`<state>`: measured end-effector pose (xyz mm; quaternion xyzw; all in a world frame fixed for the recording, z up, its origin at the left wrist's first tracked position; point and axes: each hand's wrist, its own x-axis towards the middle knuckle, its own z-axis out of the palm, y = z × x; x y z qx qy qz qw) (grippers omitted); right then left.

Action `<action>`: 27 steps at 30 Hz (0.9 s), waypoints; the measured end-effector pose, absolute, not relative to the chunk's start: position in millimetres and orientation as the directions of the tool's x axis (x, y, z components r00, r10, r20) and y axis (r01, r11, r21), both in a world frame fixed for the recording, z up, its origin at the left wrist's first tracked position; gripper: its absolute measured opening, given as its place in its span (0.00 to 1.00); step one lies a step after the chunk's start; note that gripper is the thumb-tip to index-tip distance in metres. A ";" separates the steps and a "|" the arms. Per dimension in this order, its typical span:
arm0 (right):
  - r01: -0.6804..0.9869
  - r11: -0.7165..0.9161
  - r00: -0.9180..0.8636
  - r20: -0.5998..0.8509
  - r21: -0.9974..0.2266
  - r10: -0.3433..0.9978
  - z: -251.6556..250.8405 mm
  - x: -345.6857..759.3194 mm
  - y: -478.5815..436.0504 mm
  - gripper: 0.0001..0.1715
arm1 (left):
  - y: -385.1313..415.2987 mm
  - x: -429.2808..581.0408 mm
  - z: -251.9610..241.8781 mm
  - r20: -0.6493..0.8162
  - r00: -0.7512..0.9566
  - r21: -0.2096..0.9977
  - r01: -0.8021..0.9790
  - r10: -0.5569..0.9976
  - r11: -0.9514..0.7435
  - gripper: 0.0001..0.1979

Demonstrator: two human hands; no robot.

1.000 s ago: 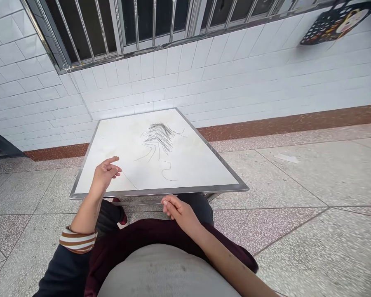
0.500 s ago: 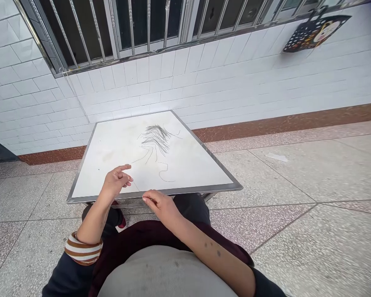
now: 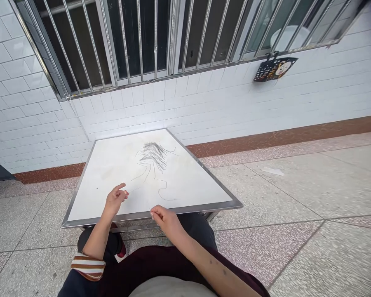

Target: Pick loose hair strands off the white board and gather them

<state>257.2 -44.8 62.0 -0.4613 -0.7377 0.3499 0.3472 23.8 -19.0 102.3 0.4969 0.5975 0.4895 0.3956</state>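
Observation:
On the white tabletop [image 3: 117, 154] lies a loose bunch of thin dark strands [image 3: 154, 154], like wire or hair; I cannot tell which. Several single strands lie curved around it, one bent strand [image 3: 163, 189] nearer the front edge. My left hand [image 3: 115, 200] is over the front left of the table, thumb and fingers pinched, index finger stretched out. A fine strand [image 3: 135, 190] runs rightward from its fingertips. At the front edge, my right hand [image 3: 167, 218] holds thumb and fingertips pressed together; anything in this pinch is too fine to make out.
The table has a grey metal rim [image 3: 185, 208] and stands against a white tiled wall [image 3: 136, 109]. Above is a window with metal bars [image 3: 139, 41]. A dotted bag [image 3: 273, 69] hangs there at the right. A white scrap [image 3: 272, 170] lies on the speckled floor.
My view has tilted up, so the table sits lower in the picture. My hands have drawn slightly apart. A strand end now shows to the right of my left fingertips.

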 end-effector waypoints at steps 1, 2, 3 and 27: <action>0.428 0.245 -0.300 0.119 -0.870 0.946 60.8 258.5 -34.6 0.10 | -15.6 17.2 93.4 0.017 -0.234 0.971 0.237 0.972 0.040 0.27; 0.419 0.162 -0.267 0.049 -0.893 0.962 60.1 259.5 -22.7 0.09 | -12.9 10.9 83.6 0.021 -0.280 0.962 0.268 0.960 0.057 0.26; 0.418 0.079 -0.232 -0.022 -0.905 0.973 59.7 260.1 -9.5 0.09 | -11.1 5.2 73.3 0.027 -0.318 0.951 0.300 0.948 0.074 0.25; 0.518 -0.145 0.034 -0.149 -0.843 0.988 56.1 281.0 148.8 0.11 | -8.8 -9.3 1.0 0.196 -0.419 0.748 0.649 0.887 0.141 0.18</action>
